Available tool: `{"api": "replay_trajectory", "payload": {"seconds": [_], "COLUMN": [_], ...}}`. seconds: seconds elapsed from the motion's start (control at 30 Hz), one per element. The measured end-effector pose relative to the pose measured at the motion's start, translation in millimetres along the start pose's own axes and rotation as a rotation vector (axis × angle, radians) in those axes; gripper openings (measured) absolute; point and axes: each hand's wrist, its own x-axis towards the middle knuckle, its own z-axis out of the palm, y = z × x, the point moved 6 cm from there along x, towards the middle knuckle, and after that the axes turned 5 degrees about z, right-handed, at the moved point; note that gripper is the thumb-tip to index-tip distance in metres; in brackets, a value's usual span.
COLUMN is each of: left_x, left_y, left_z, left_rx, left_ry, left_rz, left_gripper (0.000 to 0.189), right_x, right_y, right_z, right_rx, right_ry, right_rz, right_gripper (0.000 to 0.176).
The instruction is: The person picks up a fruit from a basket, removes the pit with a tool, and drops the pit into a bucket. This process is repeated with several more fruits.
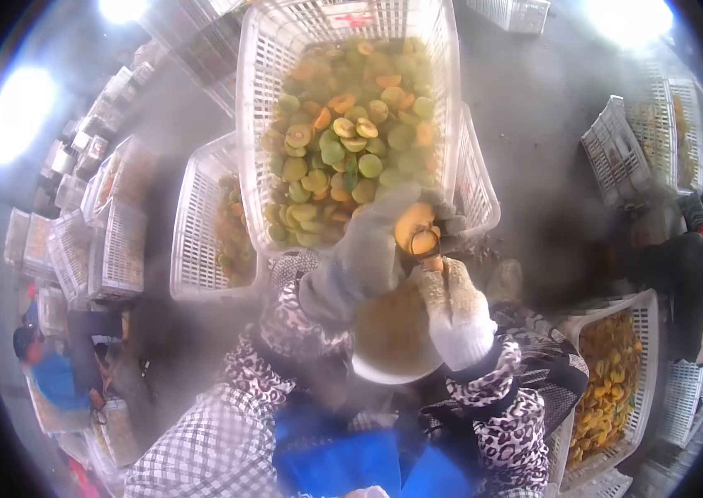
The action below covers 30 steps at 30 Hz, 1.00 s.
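Observation:
My left hand (360, 257), in a thick grey glove, is closed around a halved orange fruit (414, 222) with its cut face up. In a pale knitted glove, my right hand (455, 309) grips a small tool (433, 262) by its handle. The tool's looped metal end lies against the middle of the fruit. Below both hands is a round white bowl (397, 373) with brownish contents. Just beyond them stands a large white crate (249, 124) holding many green and orange fruit pieces (351, 133).
White crates (190, 241) flank the large one. A crate of yellow-orange pieces (609, 382) stands at my right. Stacked crates (119, 249) line the left side. One person (57, 365) sits at far left, another (683, 274) at far right. Haze blurs parts.

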Motion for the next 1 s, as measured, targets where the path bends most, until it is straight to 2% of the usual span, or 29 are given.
{"api": "replay_trajectory", "payload": {"seconds": [0.03,0.07,0.1,0.13,0.17,0.2,0.23,0.27,0.33,0.37,0.43,0.47,0.53,0.57,0.63,0.67,0.73,0.77,0.83,0.87,0.93,1.0], "left_x": [1.1,-0.6,-2.3,-7.8,-7.5,-7.7,-7.6,-6.7,-9.8,-12.0,-15.5,-16.7,-14.7,-13.2,-7.4,-5.3,-3.6,-3.2,-1.9,-2.0,-2.9,1.1], "left_y": [-10.6,-14.0,2.9,17.1,17.5,17.6,16.6,15.8,19.0,20.1,23.8,24.5,16.8,15.3,-1.3,-4.6,-13.9,-17.2,-14.3,-14.4,-8.7,-9.7], "left_z": [-1.0,0.4,4.6,17.4,15.6,14.0,14.3,14.4,20.3,22.2,23.1,25.6,14.2,12.6,0.2,-3.0,-11.0,-15.2,-18.9,-18.0,-14.9,-15.5], "left_rx": [-0.334,-0.337,0.28,0.897,0.896,0.879,0.861,0.859,1.178,1.174,1.045,1.04,0.658,0.655,0.288,0.285,0.176,0.174,0.268,0.268,0.365,0.385], "left_ry": [0.036,0.043,0.006,-0.038,-0.039,-0.079,-0.121,-0.124,-0.129,-0.129,-0.062,-0.062,0.046,0.047,0.166,0.167,0.169,0.169,0.137,0.139,0.177,0.139], "left_rz": [-0.143,-0.15,0.166,0.478,0.47,0.453,0.437,0.431,0.566,0.561,0.47,0.463,0.222,0.216,-0.018,-0.021,-0.025,-0.027,0.083,0.082,0.172,0.23], "left_gripper": [0.033,0.033,0.033,0.033,0.033,0.026,0.034,0.034,0.036,0.036,0.046,0.046,0.023,0.023,0.041,0.041,0.06,0.06,0.061,0.061,0.062,0.062], "right_x": [0.9,0.4,-2.4,-1.1,-4.0,-8.0,-13.1,-11.7,9.3,7.8,2.7,2.8,6.4,6.4,-2.7,-1.4,7.8,7.3,8.3,10.9,1.5,-1.4], "right_y": [5.0,0.2,-7.1,-6.0,-13.7,-21.5,-29.5,-40.6,-20.9,0.0,49.2,41.5,10.1,11.2,-1.8,-12.6,-6.9,-0.4,-0.9,-2.7,14.4,20.8], "right_z": [-2.0,-7.4,-10.7,-10.3,-13.4,-15.9,-18.1,-21.6,-12.0,0.8,25.5,20.6,10.5,8.2,20.2,19.3,12.1,17.1,20.1,14.1,30.7,33.6], "right_rx": [-0.002,-0.08,-0.157,-0.156,-0.279,-0.404,-0.53,-0.533,-0.271,-0.274,-0.576,-0.58,-0.379,-0.382,-0.714,-0.715,-0.017,-0.019,0.196,0.197,0.775,0.866], "right_ry": [-0.007,0.035,0.078,0.075,0.172,0.268,0.364,0.363,-0.158,-0.16,0.058,0.054,-0.036,-0.039,-0.209,-0.212,-0.3,-0.301,-0.17,-0.171,-0.618,-0.556], "right_rz": [0.009,-0.168,-0.347,-0.34,-0.473,-0.606,-0.739,-0.733,0.099,0.104,-0.019,-0.013,-0.088,-0.083,-0.501,-0.497,0.228,0.23,-0.098,-0.096,0.63,0.687], "right_gripper": [0.021,0.024,0.027,0.027,0.027,0.027,0.027,0.027,0.016,0.016,0.015,0.015,0.021,0.021,0.025,0.025,0.026,0.026,0.024,0.024,0.023,0.023]}}
